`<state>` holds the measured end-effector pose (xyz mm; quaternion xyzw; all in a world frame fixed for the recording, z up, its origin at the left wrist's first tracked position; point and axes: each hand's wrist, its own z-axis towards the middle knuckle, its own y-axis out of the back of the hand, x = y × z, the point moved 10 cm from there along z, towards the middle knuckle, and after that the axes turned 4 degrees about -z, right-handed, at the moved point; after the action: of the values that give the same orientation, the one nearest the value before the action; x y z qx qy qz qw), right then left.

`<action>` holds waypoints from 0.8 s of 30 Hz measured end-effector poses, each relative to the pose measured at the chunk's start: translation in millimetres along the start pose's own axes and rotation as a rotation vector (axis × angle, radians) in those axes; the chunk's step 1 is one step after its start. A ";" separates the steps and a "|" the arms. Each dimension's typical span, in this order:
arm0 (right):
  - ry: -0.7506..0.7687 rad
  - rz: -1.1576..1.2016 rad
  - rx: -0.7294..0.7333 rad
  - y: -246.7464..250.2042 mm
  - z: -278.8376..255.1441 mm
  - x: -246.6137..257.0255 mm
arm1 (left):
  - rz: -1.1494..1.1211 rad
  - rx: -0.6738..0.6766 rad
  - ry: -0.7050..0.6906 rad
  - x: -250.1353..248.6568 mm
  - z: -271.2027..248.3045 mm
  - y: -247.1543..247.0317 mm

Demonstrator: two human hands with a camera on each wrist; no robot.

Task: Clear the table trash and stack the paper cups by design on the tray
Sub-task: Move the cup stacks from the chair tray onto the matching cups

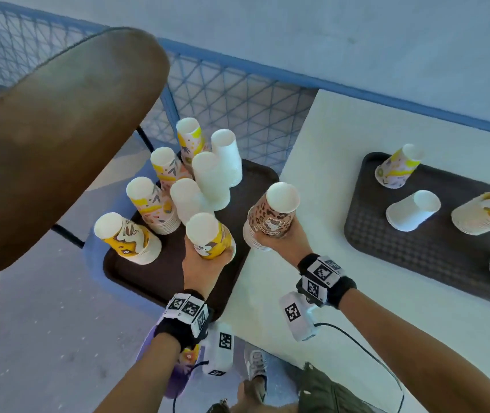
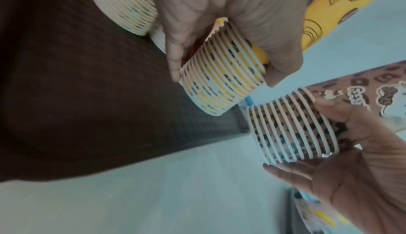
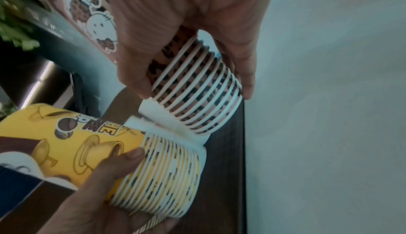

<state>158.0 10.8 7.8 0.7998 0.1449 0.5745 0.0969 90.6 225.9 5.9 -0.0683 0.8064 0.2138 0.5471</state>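
My left hand (image 1: 208,263) grips an upside-down stack of yellow coffee-print cups (image 1: 209,236) just above the near edge of the left brown tray (image 1: 160,269); its rims (image 2: 222,81) show between thumb and fingers. My right hand (image 1: 279,242) grips an upside-down stack of leopard-print cups (image 1: 270,216) over the tray's right edge; its rims (image 3: 197,97) sit in the fingers. The two stacks are side by side, close together. Several more stacks stand on this tray: plain white (image 1: 211,180), yellow leaf-print (image 1: 151,204) and yellow coffee-print (image 1: 127,236).
A second brown tray (image 1: 434,234) on the white table (image 1: 312,144) at right holds tipped cups: a patterned one (image 1: 398,169), a white one (image 1: 412,210), a yellow stack (image 1: 488,207). A brown round tabletop (image 1: 52,144) looms at left; blue mesh railing (image 1: 237,99) behind.
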 end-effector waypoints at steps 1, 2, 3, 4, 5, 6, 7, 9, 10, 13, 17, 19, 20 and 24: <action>-0.012 0.023 -0.039 21.6 -5.2 -6.0 | 0.007 0.043 -0.023 -9.2 -0.4 -15.3; -0.032 0.049 -0.080 44.5 -12.2 -12.9 | 0.016 0.089 -0.045 -18.1 -1.1 -31.8; -0.047 0.073 -0.124 68.4 -19.5 -20.5 | 0.025 0.137 -0.074 -26.2 -1.7 -50.5; -0.063 0.089 -0.173 93.8 -28.3 -28.7 | 0.039 0.191 -0.105 -33.6 -3.2 -71.8; -0.074 0.098 -0.219 118.2 -37.9 -35.8 | 0.060 0.247 -0.133 -41.1 -7.0 -93.1; -0.087 0.095 -0.260 139.4 -46.6 -41.3 | 0.086 0.296 -0.156 -46.4 -10.9 -110.6; -0.104 0.100 -0.320 170.4 -61.0 -51.2 | 0.111 0.362 -0.184 -54.5 -21.0 -138.2; -0.129 0.101 -0.417 217.3 -83.7 -63.1 | 0.151 0.467 -0.229 -68.1 -38.7 -177.8; -0.136 0.102 -0.485 245.4 -99.5 -69.9 | 0.175 0.527 -0.252 -76.1 -53.5 -201.5; -0.126 0.103 -0.644 317.3 -141.2 -81.1 | 0.198 0.659 -0.293 -90.1 -89.2 -259.8; -0.083 0.075 -0.804 407.9 -176.5 -75.9 | 0.202 0.748 -0.320 -103.4 -127.6 -317.2; -0.047 0.073 -0.897 449.3 -187.9 -69.5 | 0.206 0.780 -0.340 -110.6 -140.6 -340.7; -0.035 0.082 -0.932 467.4 -192.3 -67.4 | 0.198 0.790 -0.351 -114.7 -145.5 -351.8; -0.037 0.048 -0.959 519.0 -192.4 -63.6 | 0.158 0.792 -0.369 -130.7 -158.8 -386.1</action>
<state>19.4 -500.7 179.9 0.6780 -0.1565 0.5643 0.4442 139.3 -204.1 70.0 0.2476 0.7176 -0.0620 0.6480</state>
